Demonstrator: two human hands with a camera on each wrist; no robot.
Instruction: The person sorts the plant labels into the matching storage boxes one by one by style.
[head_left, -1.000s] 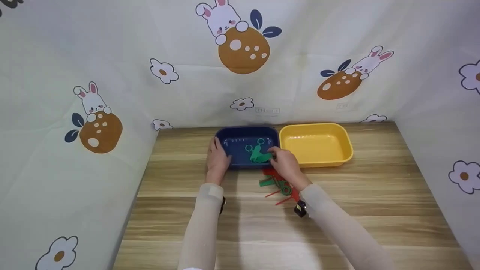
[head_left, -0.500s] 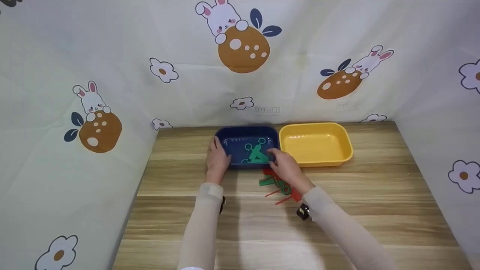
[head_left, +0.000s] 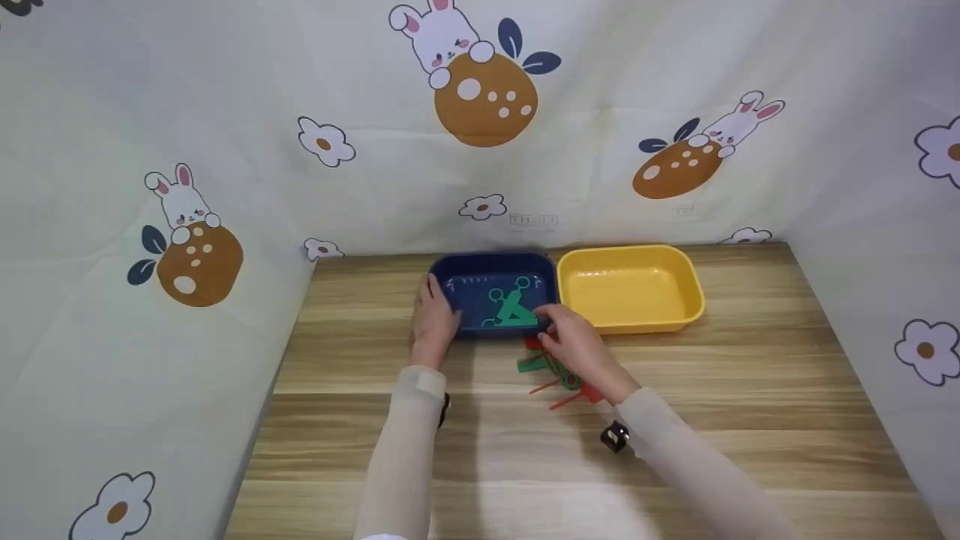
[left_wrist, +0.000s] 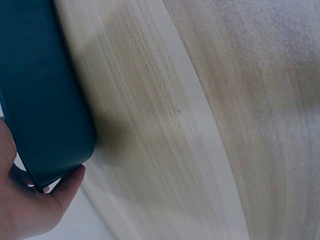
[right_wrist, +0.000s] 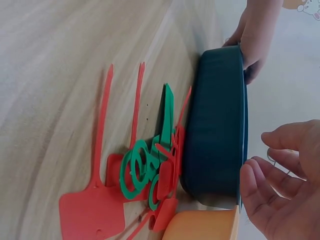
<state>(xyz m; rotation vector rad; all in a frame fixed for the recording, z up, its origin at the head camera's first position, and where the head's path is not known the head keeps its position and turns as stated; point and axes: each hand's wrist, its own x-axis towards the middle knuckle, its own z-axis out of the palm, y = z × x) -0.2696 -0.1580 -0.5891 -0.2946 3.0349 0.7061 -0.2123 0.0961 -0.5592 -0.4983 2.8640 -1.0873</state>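
Observation:
My left hand (head_left: 433, 322) grips the left end of a dark blue tray (left_wrist: 47, 100), thumb and fingers at the rim. Inside the tray lie green plastic scissors (head_left: 514, 304), overlapping one another near the front right corner. Just over that corner is my right hand (head_left: 581, 345), fingers loosely bent and apart, with nothing between them in the right wrist view. Below it on the table, partly hidden by the hand in the head view, is a pile of red flat tags (right_wrist: 92, 215) with thin tails, with more green scissors (right_wrist: 137, 167) among them.
A yellow tray (head_left: 630, 292) stands right up against the blue tray's right side. Both sit at the back of a wood-grain table (head_left: 360, 330). A printed cloth (head_left: 600, 150) hangs behind and at the sides.
My right hand has let go of the green scissors, which now lie flat in the blue tray, and has drawn back slightly toward the right. The left hand has stayed on the tray.

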